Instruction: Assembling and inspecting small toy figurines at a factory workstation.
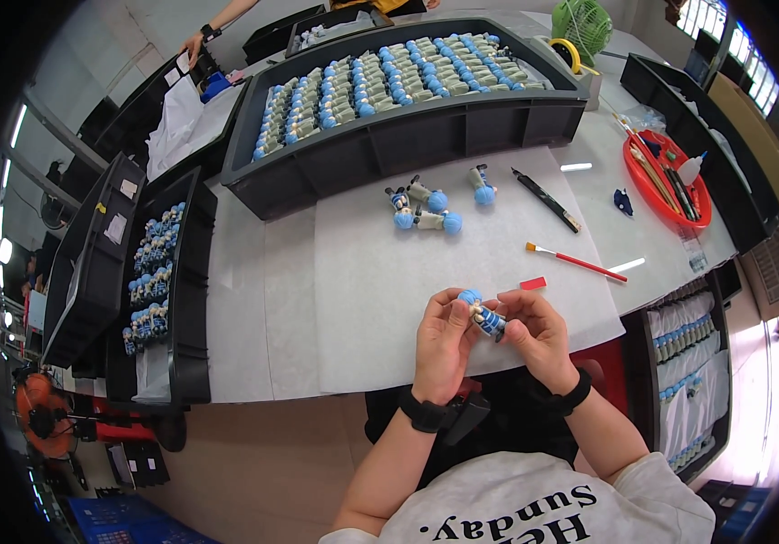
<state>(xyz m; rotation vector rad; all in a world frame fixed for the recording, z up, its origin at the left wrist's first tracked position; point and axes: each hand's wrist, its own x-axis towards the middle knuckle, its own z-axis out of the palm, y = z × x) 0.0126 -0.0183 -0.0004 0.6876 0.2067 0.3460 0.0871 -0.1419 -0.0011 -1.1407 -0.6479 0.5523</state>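
Observation:
A small figurine [487, 319] with light-blue hair and a blue-and-white outfit is held between my two hands near the front edge of the table. My left hand [445, 343] pinches it at the head end. My right hand [539, 337] grips its lower end with thumb and fingers. Just beyond my hands a small red block [532, 283] lies on the white sheet [362, 308]. Several similar figurines [426, 220] lie farther off on the sheet, one figurine [483, 185] apart from the others. A red-handled brush [577, 262] and a black pen [546, 199] lie to the right.
A large dark crate [407, 139] full of figurines in rows spans the back. Another crate [192, 299] of figurines stands left. At right are a red basket [699, 214] of tools and a lower crate [725, 399]. Another person's hand [193, 47] reaches in at far left.

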